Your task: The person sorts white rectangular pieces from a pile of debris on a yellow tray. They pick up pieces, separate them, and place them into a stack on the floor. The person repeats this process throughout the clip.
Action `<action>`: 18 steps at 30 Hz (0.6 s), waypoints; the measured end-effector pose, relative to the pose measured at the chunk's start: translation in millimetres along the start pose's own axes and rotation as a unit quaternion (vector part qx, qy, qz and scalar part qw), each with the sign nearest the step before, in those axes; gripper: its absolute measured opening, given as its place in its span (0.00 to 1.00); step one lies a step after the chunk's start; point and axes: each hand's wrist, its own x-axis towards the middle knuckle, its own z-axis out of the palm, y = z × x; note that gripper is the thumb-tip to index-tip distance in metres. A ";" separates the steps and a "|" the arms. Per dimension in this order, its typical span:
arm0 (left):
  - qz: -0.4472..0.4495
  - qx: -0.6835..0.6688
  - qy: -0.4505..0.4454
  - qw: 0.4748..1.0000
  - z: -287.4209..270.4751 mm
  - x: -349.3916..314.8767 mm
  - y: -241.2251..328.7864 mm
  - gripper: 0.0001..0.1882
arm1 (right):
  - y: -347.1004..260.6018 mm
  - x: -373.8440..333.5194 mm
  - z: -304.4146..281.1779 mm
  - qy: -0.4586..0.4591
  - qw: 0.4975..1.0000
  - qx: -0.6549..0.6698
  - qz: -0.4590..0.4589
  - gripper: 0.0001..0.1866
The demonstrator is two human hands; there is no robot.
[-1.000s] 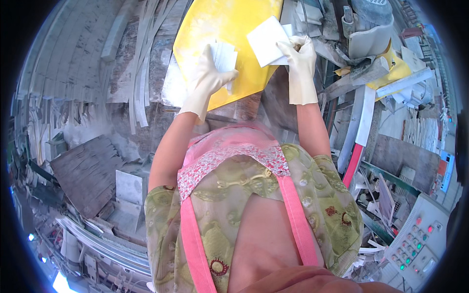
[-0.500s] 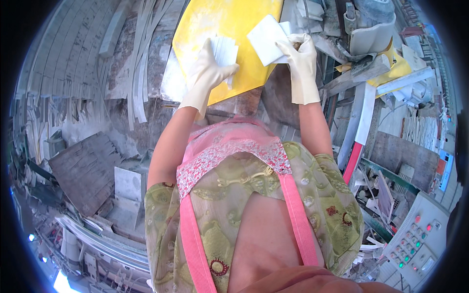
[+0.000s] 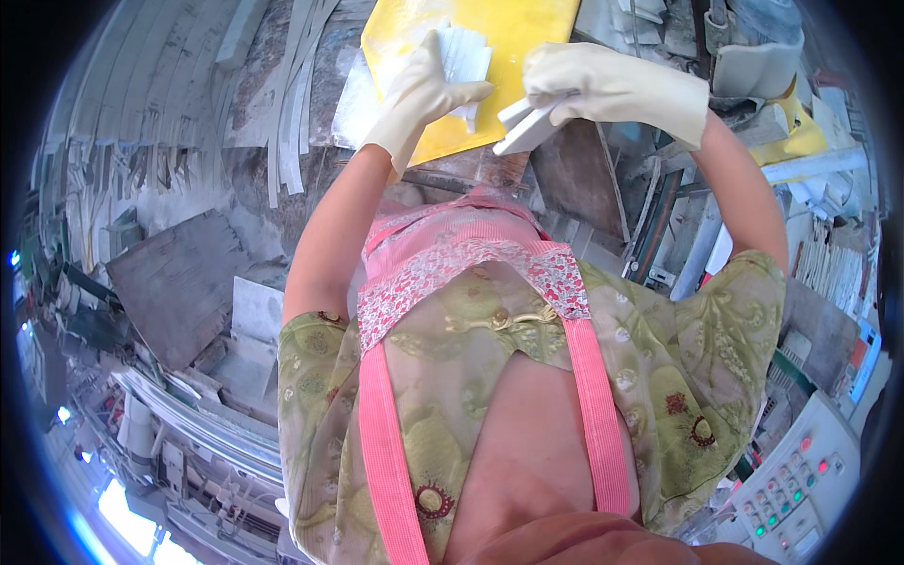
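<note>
Both of my hands wear cream rubber gloves. My left hand grips a bundle of thin white tiles, its thumb pointing right along their near side. The bundle stands over a yellow sheet dusted with white powder. Farther right, my right hand is bent at the wrist and closed on a pair of white tiles. These tiles are turned edge-on, with a narrow gap between them, near the sheet's right edge. The glove covers their upper part.
A white board shows beside the yellow sheet. Long pale strips hang to the left. On the right are scrap pieces, a light rail and a control panel with lit buttons. A dark board leans at lower left.
My right hand has turned over and its forearm swung outward, tipping the tiles from face-up to edge-on and closer to me. My left hand keeps its grip; the whole view has shifted slightly.
</note>
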 end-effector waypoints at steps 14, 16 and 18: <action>-0.028 -0.083 0.022 0.996 -8.8 -1.0 -19.6 0.60 | 98.7 50.9 8.1 0.047 0.988 -0.022 -0.148 0.04; -0.018 -0.120 -0.049 0.991 -25.3 -2.3 -11.8 0.59 | 110.1 46.1 15.6 0.099 0.974 -0.102 -0.175 0.06; -0.044 -0.087 -0.056 0.994 -27.5 -7.7 0.5 0.56 | 116.4 37.9 32.1 0.156 0.975 -0.107 -0.115 0.12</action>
